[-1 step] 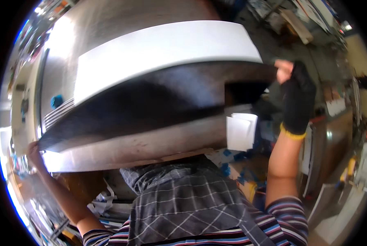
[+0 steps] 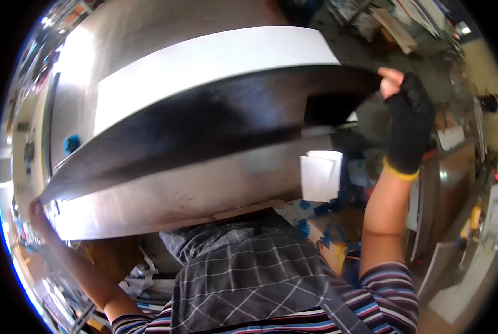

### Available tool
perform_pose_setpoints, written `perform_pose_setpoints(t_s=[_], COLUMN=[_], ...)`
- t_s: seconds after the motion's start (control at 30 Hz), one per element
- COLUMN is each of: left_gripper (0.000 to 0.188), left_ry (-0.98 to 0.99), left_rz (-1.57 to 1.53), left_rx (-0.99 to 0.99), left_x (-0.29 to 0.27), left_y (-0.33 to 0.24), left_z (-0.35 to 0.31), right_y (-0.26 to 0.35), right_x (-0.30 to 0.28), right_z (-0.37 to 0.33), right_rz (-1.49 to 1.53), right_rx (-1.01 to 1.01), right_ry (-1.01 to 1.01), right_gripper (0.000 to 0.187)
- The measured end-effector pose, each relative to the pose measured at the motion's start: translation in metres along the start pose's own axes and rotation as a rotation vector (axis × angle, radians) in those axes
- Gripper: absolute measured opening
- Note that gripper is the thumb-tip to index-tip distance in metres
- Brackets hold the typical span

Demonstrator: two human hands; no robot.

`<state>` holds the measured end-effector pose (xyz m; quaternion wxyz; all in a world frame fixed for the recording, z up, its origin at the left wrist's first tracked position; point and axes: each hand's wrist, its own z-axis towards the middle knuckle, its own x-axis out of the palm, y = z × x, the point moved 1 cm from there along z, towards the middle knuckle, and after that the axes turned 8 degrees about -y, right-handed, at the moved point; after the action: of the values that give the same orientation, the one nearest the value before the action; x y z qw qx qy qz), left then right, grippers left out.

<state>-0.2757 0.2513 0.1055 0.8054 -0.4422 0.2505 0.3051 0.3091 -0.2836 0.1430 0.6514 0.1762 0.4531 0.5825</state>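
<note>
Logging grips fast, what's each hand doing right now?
Left hand: closed, holding the left end of the dark sheet.
Right hand: closed, holding the sheet's right end.

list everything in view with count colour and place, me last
dark sheet: 1, black, between both hands
metal tabletop: 1, grey-brown, beneath
white sheet: 1, white, on metal tabletop beyond dark sheet
blue object: 1, blue, tabletop's left side, kind unclear
white papers: at least 2, white, right of centre
long board: 1, tan, upper right
clutter: uncounted, mixed colours, around the edges
apron: 1, grey check, lower middle
striped sleeves: 2, multicoloured, lower left and right
left hand: 1, blurred, at dark sheet's left end
right hand: 1, black-gloved, at its right end
</note>
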Motion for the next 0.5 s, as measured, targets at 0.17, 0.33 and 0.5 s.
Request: perform_pose_setpoints(t_s=[0.17, 0.33, 0.5], left_gripper=[0.027, 0.026, 0.027], left_ry=[-0.309, -0.167, -0.009], left_rz=[-0.104, -0.535, -1.127], left_rx=[0.514, -0.607, -1.21], left_x=[0.076, 0.253, 0.319], left_y=[-0.047, -0.04, 0.076], left_z=[-0.028, -0.116, -0.156], right_y=[-0.063, -0.192, -0.252], right_x=[-0.046, -0.026, -0.018], right_z=[0.007, -0.046, -0.072], right_rz=[0.441, 0.381, 0.256], right_rx=[0.195, 0.729, 1.061], right_ry=[-0.059, -0.216, -0.232], right_gripper=[0.015, 0.017, 0.009])
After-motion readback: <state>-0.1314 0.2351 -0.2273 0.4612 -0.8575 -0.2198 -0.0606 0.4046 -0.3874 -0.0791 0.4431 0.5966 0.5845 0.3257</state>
